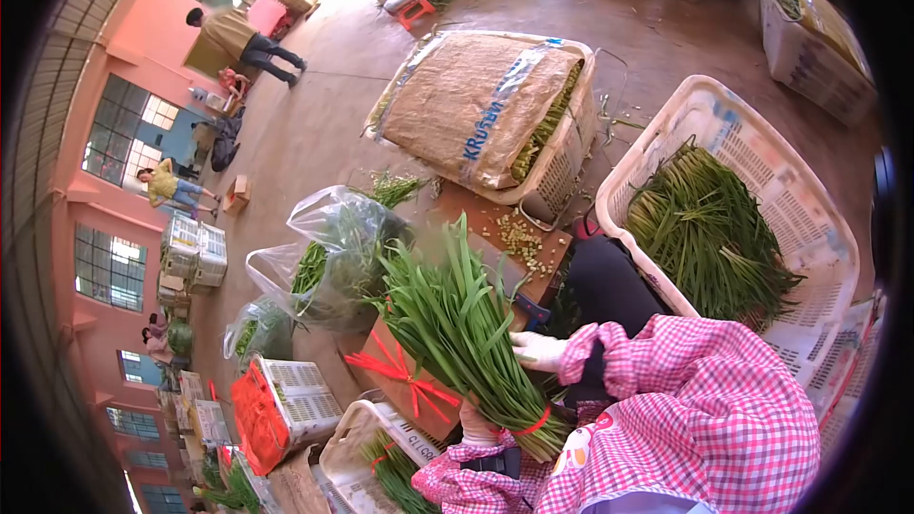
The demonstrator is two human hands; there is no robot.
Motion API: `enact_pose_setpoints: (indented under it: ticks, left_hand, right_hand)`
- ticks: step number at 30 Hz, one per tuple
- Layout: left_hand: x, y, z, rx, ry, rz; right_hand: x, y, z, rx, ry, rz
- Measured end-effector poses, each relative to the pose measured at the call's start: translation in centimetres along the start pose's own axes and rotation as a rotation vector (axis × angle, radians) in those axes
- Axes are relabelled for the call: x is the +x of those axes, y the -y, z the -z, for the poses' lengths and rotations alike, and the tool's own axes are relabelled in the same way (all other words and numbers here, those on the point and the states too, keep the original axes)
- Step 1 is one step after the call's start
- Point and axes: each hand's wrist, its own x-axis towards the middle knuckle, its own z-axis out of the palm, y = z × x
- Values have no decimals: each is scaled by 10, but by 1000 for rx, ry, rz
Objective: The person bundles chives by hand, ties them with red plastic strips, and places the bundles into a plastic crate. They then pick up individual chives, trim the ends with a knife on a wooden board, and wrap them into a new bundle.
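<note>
A large bunch of garlic chives (455, 324) slants across the space before me, leaf tips away from me, stem ends toward my lap. A red tie (535, 422) circles it near the stem ends. My left hand (479, 422) is closed round the lower side of the bunch, its fingers partly hidden by stems. On the other side my right hand (538, 350), in a white glove, presses closed against the stems, fingertips partly covered. Beneath lies a brown cardboard box (395, 383) with a spread of red ties (407, 376) on it.
On the right, a white crate (633, 167) holds loose chives (709, 238). Ahead stands a crate under a woven sack (466, 100). Clear plastic bags (347, 238) of greens and a crate with a tied bunch (386, 466) are at left. Two people (243, 38) stand farther off.
</note>
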Motion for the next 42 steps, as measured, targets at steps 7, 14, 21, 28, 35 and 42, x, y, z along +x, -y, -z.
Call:
enact_pose_setpoints:
  ticks: [7,14,21,28,35,42]
  left_hand:
    - [-22,-26,-4,-157,139,67]
    - [-27,-41,-16,-19,172,94]
    - [-33,-40,-29,103,201,106]
    - [-24,-38,-24,330,58,47]
    - [-6,-19,52,355,85,-140]
    - [-28,-27,-7,160,123,46]
  right_hand:
    - [-71,132,110,-523,158,-4]
    - [-66,231,120,-531,-108,456]
    - [-31,225,116,-1151,86,483]
    - [-43,210,125,-1051,281,459]
    - [-95,210,149,71,359,85]
    - [-127,215,180,343,575,233]
